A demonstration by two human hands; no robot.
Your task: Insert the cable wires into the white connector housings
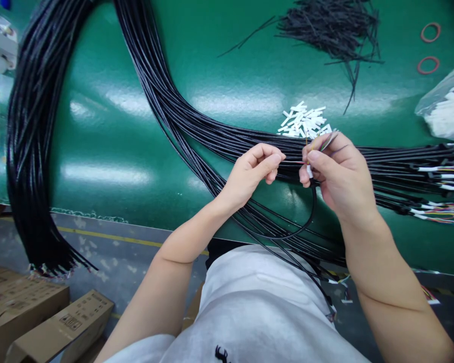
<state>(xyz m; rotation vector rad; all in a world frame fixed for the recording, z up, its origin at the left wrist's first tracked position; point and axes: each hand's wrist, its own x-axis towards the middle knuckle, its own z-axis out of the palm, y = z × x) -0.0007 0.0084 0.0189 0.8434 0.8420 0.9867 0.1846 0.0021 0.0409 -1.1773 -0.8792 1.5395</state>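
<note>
My right hand [340, 176] pinches the end of a black cable [313, 206], where thin coloured wires [328, 141] fan out above a short white sleeve [309, 171]. To its left, my left hand [255, 169] is closed in a pinch on a thin red wire [295, 162] that runs across to the right fingertips. Beneath both hands lies a long bundle of black cables [212, 123] with white-sleeved, multicoloured wire ends [446, 176] at the right. Just beyond the hands is a pile of short white tubes [302, 121].
Thin black strips [331, 27] are heaped at the back of the green table [102, 131]. Two reddish rings [428, 65] and a plastic bag of white pieces [450, 106] lie at the right. Bundled cables hang over the left front edge, above cardboard boxes [64, 322].
</note>
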